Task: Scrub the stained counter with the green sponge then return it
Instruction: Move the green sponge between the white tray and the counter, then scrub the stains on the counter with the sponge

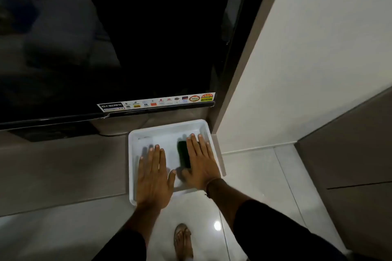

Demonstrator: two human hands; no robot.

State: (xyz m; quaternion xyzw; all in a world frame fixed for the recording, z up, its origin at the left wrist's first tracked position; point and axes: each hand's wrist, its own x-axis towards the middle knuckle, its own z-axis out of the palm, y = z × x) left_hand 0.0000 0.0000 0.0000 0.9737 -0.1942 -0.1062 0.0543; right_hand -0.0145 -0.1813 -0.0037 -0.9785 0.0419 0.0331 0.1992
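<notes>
A white rectangular tray [167,128] sits at the right end of the grey counter [63,167], partly overhanging its front edge. The dark green sponge [183,152] lies inside the tray toward its right side. My right hand [200,161] is flat, fingers spread, resting over the sponge's right half, with the thumb below the sponge. My left hand [152,178] lies flat in the tray's left part, fingers apart, holding nothing. Whether the right hand grips the sponge or only rests on it I cannot tell.
A large black television [110,44] stands on the counter just behind the tray, with a sticker strip [157,101] on its lower edge. A white wall panel [297,59] rises right of the tray. Glossy floor tiles [254,176] and my foot [182,239] are below.
</notes>
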